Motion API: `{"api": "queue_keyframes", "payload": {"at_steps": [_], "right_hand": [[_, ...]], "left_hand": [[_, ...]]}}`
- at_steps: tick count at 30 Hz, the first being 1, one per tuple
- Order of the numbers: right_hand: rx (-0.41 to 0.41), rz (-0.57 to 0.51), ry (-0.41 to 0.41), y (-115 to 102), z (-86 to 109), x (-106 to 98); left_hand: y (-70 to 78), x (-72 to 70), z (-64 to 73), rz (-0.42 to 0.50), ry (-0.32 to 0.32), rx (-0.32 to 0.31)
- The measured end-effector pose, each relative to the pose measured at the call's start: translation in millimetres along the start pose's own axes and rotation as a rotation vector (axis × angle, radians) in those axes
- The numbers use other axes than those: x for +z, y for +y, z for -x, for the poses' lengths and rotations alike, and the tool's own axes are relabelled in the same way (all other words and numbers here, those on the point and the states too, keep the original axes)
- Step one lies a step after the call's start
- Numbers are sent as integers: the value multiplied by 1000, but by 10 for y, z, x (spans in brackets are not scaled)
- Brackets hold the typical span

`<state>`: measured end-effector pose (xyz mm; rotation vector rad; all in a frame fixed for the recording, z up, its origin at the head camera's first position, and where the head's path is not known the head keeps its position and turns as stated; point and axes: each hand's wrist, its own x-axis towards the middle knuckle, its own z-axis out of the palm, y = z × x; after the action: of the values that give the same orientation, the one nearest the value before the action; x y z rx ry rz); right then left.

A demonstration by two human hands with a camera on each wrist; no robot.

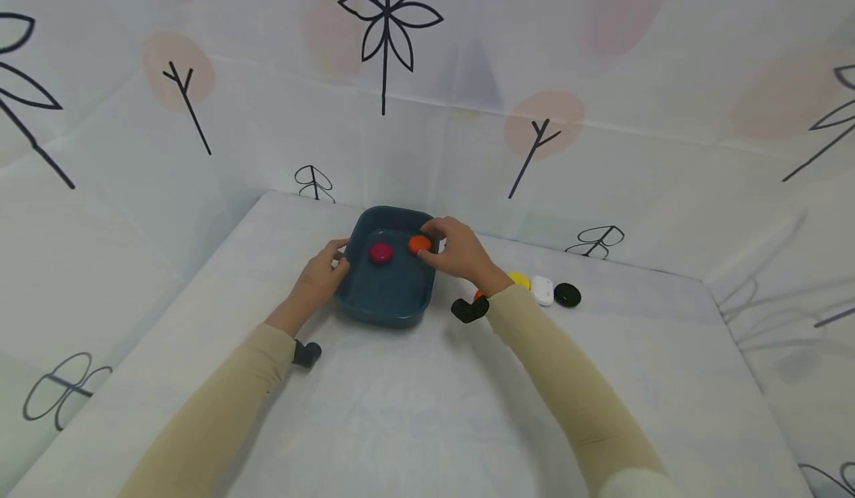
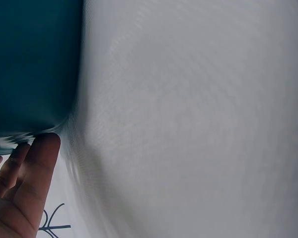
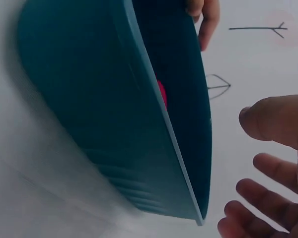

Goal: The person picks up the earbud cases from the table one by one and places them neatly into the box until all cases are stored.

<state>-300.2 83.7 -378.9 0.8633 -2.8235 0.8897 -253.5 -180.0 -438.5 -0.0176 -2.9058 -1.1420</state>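
A deep dark-teal tray [image 1: 384, 297] with rounded corners stands on the white-covered table. At its left wall my left hand [image 1: 315, 279] holds the rim, with the thumb at the edge and fingers [image 2: 42, 163] against the outside. My right hand [image 1: 461, 249] hovers over the right rim. Its thumb and fingers are spread apart in the right wrist view, with nothing between them. Beside its fingertips, inside the tray, is a glossy orange disc [image 1: 419, 244]. A red disc [image 1: 381, 253] lies on the tray floor to the left; only its edge shows in the right wrist view.
Right of the tray, a yellow disc [image 1: 519, 280], a white rounded piece [image 1: 542, 290] and a black disc [image 1: 567, 295] sit in a row. Another orange piece [image 1: 478, 295] is mostly hidden behind the right wrist. Patterned white cloth [image 1: 427, 149] rises behind the table.
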Motion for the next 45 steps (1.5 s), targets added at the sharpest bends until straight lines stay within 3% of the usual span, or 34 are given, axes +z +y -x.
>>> {"api": "queue_keyframes", "payload": {"at_steps": [10, 16, 20, 36, 45], "right_hand": [[-46, 148, -164, 20, -300, 91], [-45, 159, -211, 88, -407, 224], [-28, 172, -212, 119, -452, 298], [40, 452, -197, 194, -557, 427], [81, 544, -191, 149, -597, 477]], "left_hand": [[-23, -4, -8, -3, -5, 19], [-30, -19, 6, -14, 2, 19], [-28, -32, 9, -20, 1, 11], [-9, 19, 3, -21, 0, 8], [-16, 6, -2, -11, -2, -3]]}}
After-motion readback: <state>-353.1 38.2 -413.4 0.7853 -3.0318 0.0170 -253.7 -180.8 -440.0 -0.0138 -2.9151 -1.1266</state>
